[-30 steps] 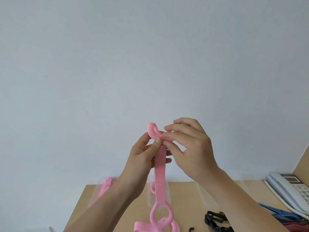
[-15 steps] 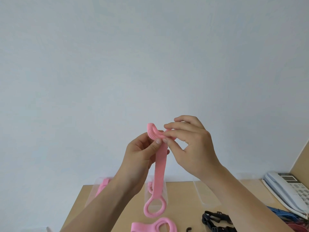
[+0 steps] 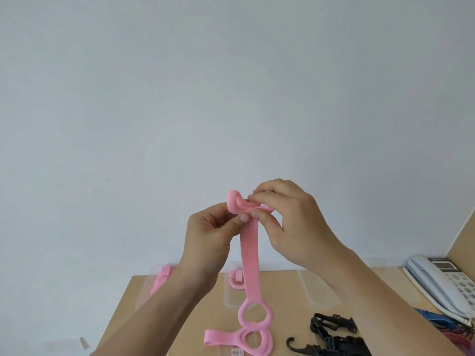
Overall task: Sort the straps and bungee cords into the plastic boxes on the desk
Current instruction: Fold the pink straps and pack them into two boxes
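Against the pale wall [image 3: 231, 86], above the desk [image 3: 205, 304], we are pinching the pink strap [image 3: 250, 255] between both hands, left hand [image 3: 210, 235] and right hand [image 3: 290, 224] closed on its top end, probably rolling it to fit a box [image 3: 318, 289].

both hands raised together, left hand [image 3: 210, 235] and right hand [image 3: 295, 222] pinching shut

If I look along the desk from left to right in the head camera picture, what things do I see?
Box with pink straps → middle box → empty box → black straps → blue cords → phone.
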Demonstrator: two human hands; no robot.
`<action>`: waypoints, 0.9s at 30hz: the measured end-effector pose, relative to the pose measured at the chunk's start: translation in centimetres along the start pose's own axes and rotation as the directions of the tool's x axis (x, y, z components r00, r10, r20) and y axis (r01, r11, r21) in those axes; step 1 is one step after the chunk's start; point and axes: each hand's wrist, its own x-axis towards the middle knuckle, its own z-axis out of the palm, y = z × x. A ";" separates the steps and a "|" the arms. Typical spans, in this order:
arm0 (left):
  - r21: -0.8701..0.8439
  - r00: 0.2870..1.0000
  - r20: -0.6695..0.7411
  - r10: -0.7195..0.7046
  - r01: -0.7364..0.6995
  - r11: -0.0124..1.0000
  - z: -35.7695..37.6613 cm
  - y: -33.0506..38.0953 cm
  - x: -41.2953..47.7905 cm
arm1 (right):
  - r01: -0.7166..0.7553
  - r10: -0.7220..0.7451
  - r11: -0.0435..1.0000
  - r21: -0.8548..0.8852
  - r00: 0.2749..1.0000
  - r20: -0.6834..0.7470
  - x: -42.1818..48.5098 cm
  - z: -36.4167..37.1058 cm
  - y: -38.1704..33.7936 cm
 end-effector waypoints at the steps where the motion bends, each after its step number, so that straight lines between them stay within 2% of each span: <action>1: 0.004 1.000 -0.013 0.002 -0.002 1.000 0.0 0.0 -0.1 | 0.006 -0.006 1.000 -0.001 1.000 0.004 0.0 0.0 -0.1; 6: 0.009 0.999 -0.055 0.000 0.000 1.000 -0.2 0.0 -0.7 | 0.041 -0.038 0.998 -0.054 0.997 0.060 -0.1 -0.1 -0.7; 12: -0.019 1.000 -0.007 -0.026 0.026 0.999 -0.5 0.3 -1.3 | 0.068 -0.056 0.995 -0.074 0.986 0.158 -0.1 -0.6 -1.3; 19: -0.094 0.995 0.045 -0.090 0.094 0.991 -0.7 0.6 -1.7 | 0.082 -0.065 0.990 -0.111 0.987 0.147 -0.3 -0.3 -1.9; 27: -0.002 0.969 0.066 -0.238 0.239 0.971 -1.1 0.0 -1.7 | 0.108 -0.094 0.976 -0.190 0.992 0.084 -1.0 0.5 -1.3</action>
